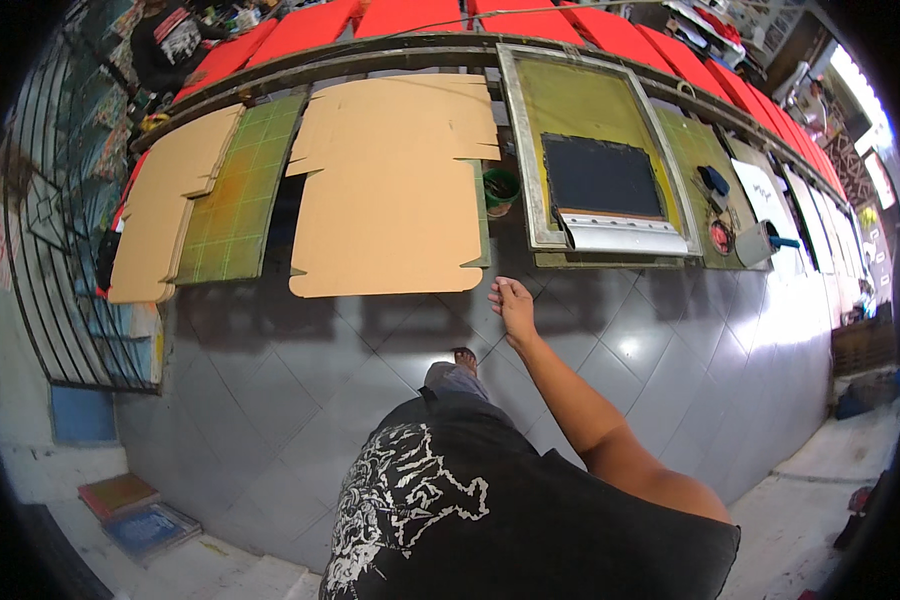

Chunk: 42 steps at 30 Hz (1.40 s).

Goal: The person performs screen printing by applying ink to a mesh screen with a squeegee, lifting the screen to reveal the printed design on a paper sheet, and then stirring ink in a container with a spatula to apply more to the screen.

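Note:
My right hand (513,310) hangs over the floor beside the near right corner of a flat tan cardboard blank (390,200). Its fingers are loosely bent and somewhat apart, with nothing visible in them. A narrow gap seems to lie between the fingers and the cardboard. The blank has notched, rounded edges and lies on the workbench. To the right, a screen printing frame (520,150) with yellow-green mesh and a dark rectangle rests on a board. A wide metal squeegee (625,234) lies across its near end. My left hand is out of view.
More tan cardboard (165,200) and a green gridded board (240,190) lie at left. A dark green bucket (500,188) stands between bench boards. Farther right is a blue-handled tool (782,242). Red panels (410,15) line the back, near another person (165,45). Metal bars (45,230) stand left.

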Tool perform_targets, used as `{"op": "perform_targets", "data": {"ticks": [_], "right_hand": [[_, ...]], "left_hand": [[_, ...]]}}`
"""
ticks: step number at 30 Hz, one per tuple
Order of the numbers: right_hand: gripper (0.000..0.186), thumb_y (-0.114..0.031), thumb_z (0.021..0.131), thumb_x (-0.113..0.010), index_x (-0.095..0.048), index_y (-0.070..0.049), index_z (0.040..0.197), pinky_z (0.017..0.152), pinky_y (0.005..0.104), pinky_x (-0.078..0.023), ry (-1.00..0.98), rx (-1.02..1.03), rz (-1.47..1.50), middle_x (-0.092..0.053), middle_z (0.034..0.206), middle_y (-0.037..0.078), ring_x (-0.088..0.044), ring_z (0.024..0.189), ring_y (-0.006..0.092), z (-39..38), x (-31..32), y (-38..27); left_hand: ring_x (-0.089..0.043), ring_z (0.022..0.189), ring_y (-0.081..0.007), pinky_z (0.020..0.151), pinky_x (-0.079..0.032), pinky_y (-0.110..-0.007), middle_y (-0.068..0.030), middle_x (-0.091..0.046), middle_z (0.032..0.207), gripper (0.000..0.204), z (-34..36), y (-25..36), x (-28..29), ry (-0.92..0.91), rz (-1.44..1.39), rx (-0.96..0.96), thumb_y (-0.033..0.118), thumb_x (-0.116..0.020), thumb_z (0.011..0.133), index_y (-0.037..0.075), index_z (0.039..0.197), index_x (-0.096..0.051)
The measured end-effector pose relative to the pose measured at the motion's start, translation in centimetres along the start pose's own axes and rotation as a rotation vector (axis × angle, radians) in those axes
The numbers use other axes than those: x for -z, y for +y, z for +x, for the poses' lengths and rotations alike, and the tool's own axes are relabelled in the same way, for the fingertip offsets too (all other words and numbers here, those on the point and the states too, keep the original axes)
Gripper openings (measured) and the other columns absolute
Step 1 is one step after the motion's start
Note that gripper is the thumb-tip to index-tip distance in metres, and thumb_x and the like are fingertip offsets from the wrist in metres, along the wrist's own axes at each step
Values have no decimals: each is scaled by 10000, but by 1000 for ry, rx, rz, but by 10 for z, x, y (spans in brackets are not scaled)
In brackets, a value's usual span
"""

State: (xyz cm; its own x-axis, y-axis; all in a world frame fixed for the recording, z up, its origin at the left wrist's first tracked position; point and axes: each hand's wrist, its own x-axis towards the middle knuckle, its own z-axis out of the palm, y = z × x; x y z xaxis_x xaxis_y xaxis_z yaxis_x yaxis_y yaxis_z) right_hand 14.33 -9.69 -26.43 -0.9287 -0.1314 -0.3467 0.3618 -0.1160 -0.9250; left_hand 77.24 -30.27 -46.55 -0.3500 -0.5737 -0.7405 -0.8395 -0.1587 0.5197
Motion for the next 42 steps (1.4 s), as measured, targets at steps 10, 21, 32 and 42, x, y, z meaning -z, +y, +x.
{"op": "perform_targets", "data": {"ticks": [10,21,32,42], "right_hand": [[342,-317,907,-570,-639,18,889,777,506,-490,-427,163,-1171,-669,900,247,-632,868,440,17,132,149],[368,-345,859,-648,-693,-32,1047,912,433,-494,-614,-248,-1215,-687,1100,233,-651,1063,352,34,205,149],[346,-318,917,-574,-691,-52,1105,887,458,-505,-448,152,-1269,-671,1123,238,-642,1018,421,27,164,177],[446,-410,887,-662,-686,6,1048,801,420,-521,373,-433,-909,-710,952,202,-671,883,358,-290,199,220]], "left_hand": [[-603,763,-150,708,-520,-307,-51,-625,852,244,43,219,13,64,-205,-294,220,-629,961,6,1080,-633],[-642,801,-208,706,-531,-335,-94,-671,907,290,66,154,-73,86,62,-286,291,-616,971,24,1084,-638],[-647,750,-222,666,-533,-355,-100,-663,875,307,170,273,-45,-348,144,-200,317,-589,986,23,1059,-635],[-647,686,-226,591,-522,-392,-88,-647,816,278,236,294,-4,-508,343,-142,305,-559,999,37,1032,-627]]}}
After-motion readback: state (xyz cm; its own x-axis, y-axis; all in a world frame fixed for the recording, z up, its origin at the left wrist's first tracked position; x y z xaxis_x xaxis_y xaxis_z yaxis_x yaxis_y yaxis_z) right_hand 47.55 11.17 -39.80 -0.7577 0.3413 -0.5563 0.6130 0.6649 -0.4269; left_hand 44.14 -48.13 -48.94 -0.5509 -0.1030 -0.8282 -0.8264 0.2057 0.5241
